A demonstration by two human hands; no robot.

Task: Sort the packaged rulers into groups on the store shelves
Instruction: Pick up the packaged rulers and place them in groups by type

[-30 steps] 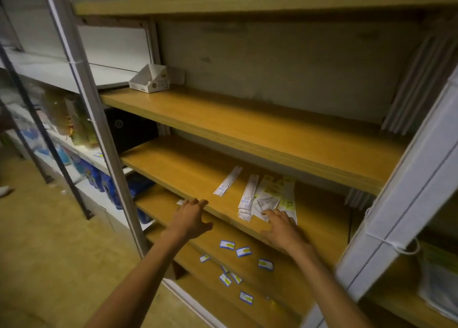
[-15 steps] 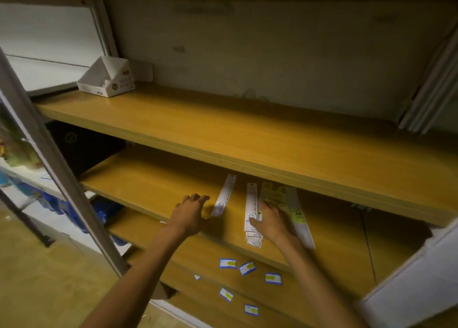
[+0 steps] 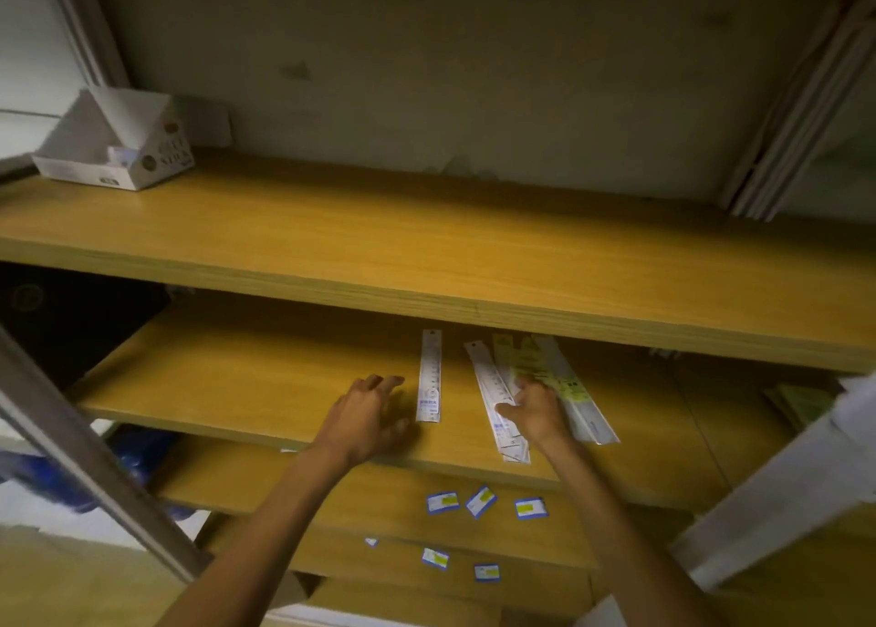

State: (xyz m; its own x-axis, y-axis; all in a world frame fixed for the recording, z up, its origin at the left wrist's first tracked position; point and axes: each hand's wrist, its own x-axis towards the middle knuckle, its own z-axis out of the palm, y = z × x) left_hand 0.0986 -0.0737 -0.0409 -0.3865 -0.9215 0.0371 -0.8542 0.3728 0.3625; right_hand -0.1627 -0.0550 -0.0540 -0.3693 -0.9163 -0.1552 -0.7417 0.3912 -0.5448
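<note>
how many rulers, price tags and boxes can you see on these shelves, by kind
white ruler lying alone: 1
overlapping pile of rulers under the right hand (white and yellow-green packs): at least 3, exact number cannot be told
blue price tags on the lower shelves: 6
white cardboard box: 1
total: at least 11

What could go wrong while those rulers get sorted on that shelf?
The white rulers under the right hand overhang the shelf edge, so a nudge may drop them. The green packs overlap them, so the groups could get mixed. The lone ruler lies close to the left hand, which could knock it askew.
</note>
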